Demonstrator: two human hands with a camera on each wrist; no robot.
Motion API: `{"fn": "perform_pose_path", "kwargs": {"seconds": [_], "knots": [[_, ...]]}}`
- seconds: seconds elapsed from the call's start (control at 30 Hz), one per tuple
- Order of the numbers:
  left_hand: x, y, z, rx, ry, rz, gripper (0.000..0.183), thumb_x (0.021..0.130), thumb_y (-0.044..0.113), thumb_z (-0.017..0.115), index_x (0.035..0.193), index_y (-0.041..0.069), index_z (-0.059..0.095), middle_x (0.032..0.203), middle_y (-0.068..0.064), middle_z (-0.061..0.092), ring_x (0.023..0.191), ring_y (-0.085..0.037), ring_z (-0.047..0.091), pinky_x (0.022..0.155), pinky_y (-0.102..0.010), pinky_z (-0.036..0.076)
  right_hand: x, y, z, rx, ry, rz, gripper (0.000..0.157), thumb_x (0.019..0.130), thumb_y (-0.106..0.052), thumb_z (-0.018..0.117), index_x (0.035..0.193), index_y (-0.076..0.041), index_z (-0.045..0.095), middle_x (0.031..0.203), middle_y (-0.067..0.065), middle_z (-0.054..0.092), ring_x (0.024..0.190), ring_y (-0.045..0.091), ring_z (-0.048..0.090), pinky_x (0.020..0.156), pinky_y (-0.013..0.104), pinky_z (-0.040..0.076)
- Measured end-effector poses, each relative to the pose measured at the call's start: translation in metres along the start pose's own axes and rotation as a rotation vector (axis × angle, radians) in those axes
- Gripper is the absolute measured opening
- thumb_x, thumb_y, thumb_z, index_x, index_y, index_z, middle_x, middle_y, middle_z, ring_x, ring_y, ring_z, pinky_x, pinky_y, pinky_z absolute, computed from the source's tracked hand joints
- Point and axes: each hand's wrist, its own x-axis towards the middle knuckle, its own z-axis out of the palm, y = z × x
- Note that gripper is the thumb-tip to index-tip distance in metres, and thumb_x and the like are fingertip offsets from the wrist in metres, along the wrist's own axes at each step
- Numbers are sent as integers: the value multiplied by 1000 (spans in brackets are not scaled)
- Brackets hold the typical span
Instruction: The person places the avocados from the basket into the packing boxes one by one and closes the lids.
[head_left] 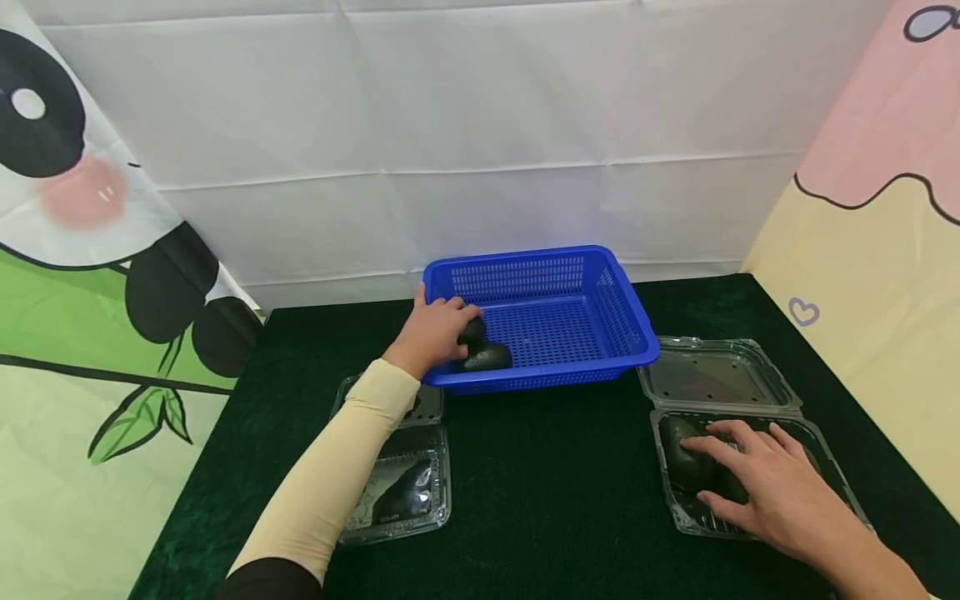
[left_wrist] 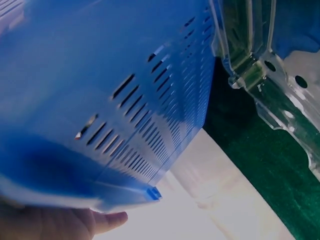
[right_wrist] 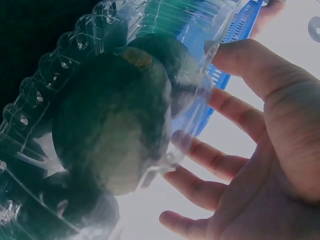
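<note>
We count one blue plastic basket [head_left: 555,375], two clear clamshell boxes [head_left: 442,492] with lids folded back, and two avocados [head_left: 489,357] visible in the basket's left end. At least three more avocados [right_wrist: 112,120] lie in the right-hand box on the green worktop [head_left: 547,467]. Our left hand [head_left: 435,329] reaches over the basket's left rim, thumb and forefinger on either side of the rear avocado, which is mostly hidden; we cannot tell whether they grip it. Our right hand [head_left: 776,483] is spread loosely over the right-hand box, fingers apart and holding nothing; whether a fingertip touches the plastic is unclear. The front avocado in the basket lies with its long axis running left to right. In the right wrist view, the largest avocado has its brown stem scar at the upper end.
</note>
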Motion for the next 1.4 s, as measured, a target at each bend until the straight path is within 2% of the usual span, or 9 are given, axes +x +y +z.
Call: {"fn": "perform_pose_path", "kwargs": {"seconds": [0.4, 0.7, 1.17, 1.4], "knots": [[-8, -2, -9, 24, 92, 19, 64, 92, 39, 78, 149, 22, 55, 144, -11, 59, 132, -38, 55, 118, -72, 11, 0, -1, 2, 10, -1, -9, 58, 81, -40, 88, 133, -28, 66, 134, 16, 56, 115, 45, 60, 100, 80, 27], [-20, 2, -24, 28, 182, 51, 64, 91, 44, 78, 148, 22, 56, 140, -9, 61, 127, -37, 56, 117, -72, 13, 1, -1, 2, 18, 4, -16, 58, 81, -39, 88, 134, -28, 66, 133, 15, 56, 114, 44, 61, 100, 80, 27], [-47, 6, -45, 28, 290, 104, 65, 90, 41, 79, 148, 22, 56, 137, -8, 62, 125, -37, 57, 117, -72, 16, 2, -1, 1, 26, 4, -17, 59, 81, -38, 88, 134, -27, 66, 135, 18, 56, 116, 48, 59, 100, 81, 26], [-65, 5, -55, 14, 332, 107, 66, 89, 38, 80, 148, 22, 56, 134, -8, 62, 122, -37, 58, 117, -72, 15, 2, -1, 0, 30, 7, -19, 59, 81, -39, 88, 134, -27, 66, 135, 18, 56, 117, 50, 59, 100, 81, 26]]}}
